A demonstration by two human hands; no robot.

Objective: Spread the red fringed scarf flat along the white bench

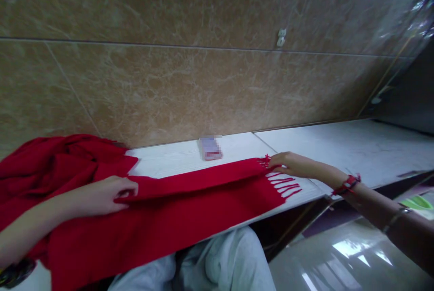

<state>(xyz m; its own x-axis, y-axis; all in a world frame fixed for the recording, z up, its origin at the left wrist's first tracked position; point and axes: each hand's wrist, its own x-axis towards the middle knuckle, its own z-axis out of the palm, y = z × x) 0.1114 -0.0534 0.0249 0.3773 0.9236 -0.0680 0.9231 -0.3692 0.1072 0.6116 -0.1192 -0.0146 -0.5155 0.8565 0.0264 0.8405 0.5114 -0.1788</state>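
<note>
A red fringed scarf (203, 205) stretches along the white bench top, its far long edge folded over toward me. My left hand (105, 195) grips that folded edge near the middle of the view, fingers closed on the cloth. At the fringed end on the right, my right hand (285, 163) pinches the corner of the same fold. White-backed fringe strands hang loose just below its fingers. The rest of the scarf lies bunched in a heap on the left, beyond my left forearm.
A phone-like flat object (210, 148), partly pixelated, lies on the white surface (339, 146) against the brown tiled wall (190, 92). My knees are under the front edge. A green basin (417, 202) shows low at the far right, near the shiny floor (335, 255).
</note>
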